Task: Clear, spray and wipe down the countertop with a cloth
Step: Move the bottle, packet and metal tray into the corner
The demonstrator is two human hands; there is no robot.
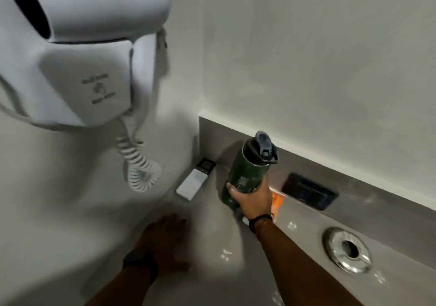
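Observation:
My right hand grips a dark green water bottle with a black flip lid, held tilted just above the grey countertop near the back corner. My left hand lies flat on the countertop near the left wall, fingers spread, holding nothing. A white remote control lies on the counter in the corner, left of the bottle. An orange packet shows partly behind my right hand. No cloth or spray bottle is in view.
A white wall-mounted hair dryer with a coiled cord hangs at the upper left, close above the corner. A black socket plate sits in the grey backsplash. A round chrome-rimmed hole is set in the counter at the right.

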